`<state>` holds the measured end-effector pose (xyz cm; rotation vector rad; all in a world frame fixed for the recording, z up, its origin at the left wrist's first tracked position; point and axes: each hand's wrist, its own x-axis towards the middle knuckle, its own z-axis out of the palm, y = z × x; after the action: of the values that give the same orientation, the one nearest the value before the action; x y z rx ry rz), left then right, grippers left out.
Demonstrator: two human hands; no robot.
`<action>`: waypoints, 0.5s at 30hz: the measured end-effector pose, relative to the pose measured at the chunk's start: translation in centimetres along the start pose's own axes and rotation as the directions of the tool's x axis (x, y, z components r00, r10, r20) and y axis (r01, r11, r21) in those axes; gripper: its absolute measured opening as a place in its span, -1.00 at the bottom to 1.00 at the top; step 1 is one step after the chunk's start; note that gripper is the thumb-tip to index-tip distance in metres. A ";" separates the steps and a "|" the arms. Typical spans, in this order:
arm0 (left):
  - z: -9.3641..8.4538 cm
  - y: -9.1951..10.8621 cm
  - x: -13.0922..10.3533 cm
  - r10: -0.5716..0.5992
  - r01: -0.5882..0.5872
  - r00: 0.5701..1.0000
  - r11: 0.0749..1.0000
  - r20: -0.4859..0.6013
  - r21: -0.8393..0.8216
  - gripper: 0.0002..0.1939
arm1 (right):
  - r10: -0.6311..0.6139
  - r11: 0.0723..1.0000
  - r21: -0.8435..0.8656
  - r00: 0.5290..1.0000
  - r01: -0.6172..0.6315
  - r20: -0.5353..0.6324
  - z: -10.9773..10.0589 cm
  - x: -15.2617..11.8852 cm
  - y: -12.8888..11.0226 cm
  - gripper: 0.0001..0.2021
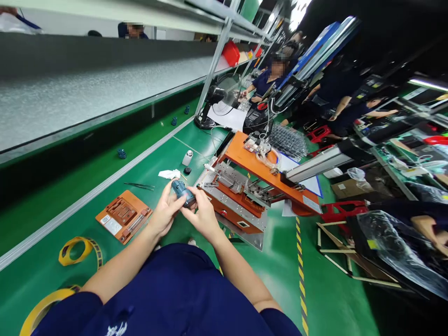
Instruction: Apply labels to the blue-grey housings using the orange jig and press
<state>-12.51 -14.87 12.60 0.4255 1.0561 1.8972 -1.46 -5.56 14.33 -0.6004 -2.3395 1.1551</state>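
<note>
A small dark blue-grey device (182,193) is held between both my hands in front of my chest, over the green bench. My left hand (166,209) grips its left side, with the thumb along the lower edge. On the other side my right hand (204,215) pinches the device's dark right end. Just beyond my hands lie a crumpled white wipe (169,174) and a small black round cap (187,171). An orange fixture block (124,215) with shaped recesses sits to the left of my left hand.
To the right stands an orange-and-metal press fixture (241,186). Tweezers (139,186), a small white bottle (188,157) and yellow tape rolls (75,250) are on the bench. Small blue parts (122,153) lie beyond the rail. A fan (210,102) and co-workers are farther off.
</note>
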 end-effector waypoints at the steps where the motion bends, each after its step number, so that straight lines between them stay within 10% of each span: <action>1: 0.4 -0.4 0.0 -0.017 0.017 1.000 1.000 -0.024 0.000 -0.16 | -0.019 0.999 -0.035 1.000 0.019 0.000 -0.1 0.0 0.4 -0.49; 7: 2.6 -4.6 2.3 -0.005 0.019 0.976 0.998 -0.218 0.063 -0.20 | -0.110 0.946 -0.300 0.992 0.121 0.055 -1.0 -0.5 4.1 -0.41; 15: 6.6 -11.1 5.8 -0.243 0.256 0.956 0.965 -0.166 0.061 -0.41 | 0.032 0.943 -0.327 0.996 -0.056 -0.078 -5.2 -2.4 11.0 -0.45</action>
<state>-5.41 -4.12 6.70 0.1795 1.2341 1.6866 5.39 2.40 7.73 -0.7987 -2.4861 0.7475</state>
